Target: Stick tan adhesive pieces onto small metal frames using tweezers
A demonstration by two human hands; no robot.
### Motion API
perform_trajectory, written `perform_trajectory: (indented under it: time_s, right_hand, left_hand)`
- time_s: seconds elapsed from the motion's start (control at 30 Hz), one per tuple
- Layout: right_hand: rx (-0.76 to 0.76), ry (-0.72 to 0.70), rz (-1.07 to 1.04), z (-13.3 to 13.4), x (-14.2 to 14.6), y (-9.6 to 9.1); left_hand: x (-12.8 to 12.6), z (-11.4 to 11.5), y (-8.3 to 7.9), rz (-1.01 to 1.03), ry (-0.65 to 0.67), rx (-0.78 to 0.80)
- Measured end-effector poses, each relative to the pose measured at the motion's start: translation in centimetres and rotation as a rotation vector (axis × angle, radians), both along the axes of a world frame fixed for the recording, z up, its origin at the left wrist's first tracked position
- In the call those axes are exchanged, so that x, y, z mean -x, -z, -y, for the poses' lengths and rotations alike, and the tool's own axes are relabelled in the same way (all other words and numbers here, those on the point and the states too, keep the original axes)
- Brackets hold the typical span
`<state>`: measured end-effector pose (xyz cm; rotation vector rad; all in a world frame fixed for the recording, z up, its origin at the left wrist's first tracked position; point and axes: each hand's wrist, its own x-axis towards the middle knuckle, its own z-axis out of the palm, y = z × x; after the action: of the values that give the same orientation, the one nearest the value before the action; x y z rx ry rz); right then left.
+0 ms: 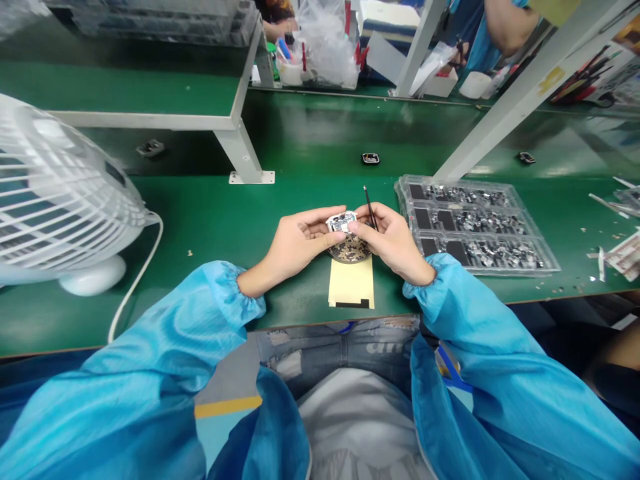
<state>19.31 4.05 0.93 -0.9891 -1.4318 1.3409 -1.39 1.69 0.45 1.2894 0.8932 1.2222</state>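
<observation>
My left hand (303,239) pinches the left side of a small, pale, rounded electronic housing (341,221) between thumb and fingers. Silver and white inner parts show on its upturned face. From the other side, the thumb of my right hand (393,241) presses on the housing. Slim black tweezers (370,205) stick up between that hand's fingers, tips pointing away from me. Just under both hands sits a round dish-like holder (350,252) with a speckled brown and gold surface. It rests on a yellow paper pad (351,285) with a black strip at its near edge.
To the right lies a clear compartment tray (547,263) of dark squares and small metal pieces. A white fan (65,193) stands at left. Another small housing (371,159) lies farther back, near a shelf post (245,153). Co-workers' arms (510,27) show beyond.
</observation>
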Motion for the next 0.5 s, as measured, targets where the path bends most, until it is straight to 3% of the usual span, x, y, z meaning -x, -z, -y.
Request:
perform_trajectory:
  time_s: [0.5]
  right_hand:
    - [0.041, -0.014, -0.056, 0.31, 0.10, -0.34]
  left_hand:
    - [-0.06, 0.19, -0.63, -0.003, 0.005, 0.033]
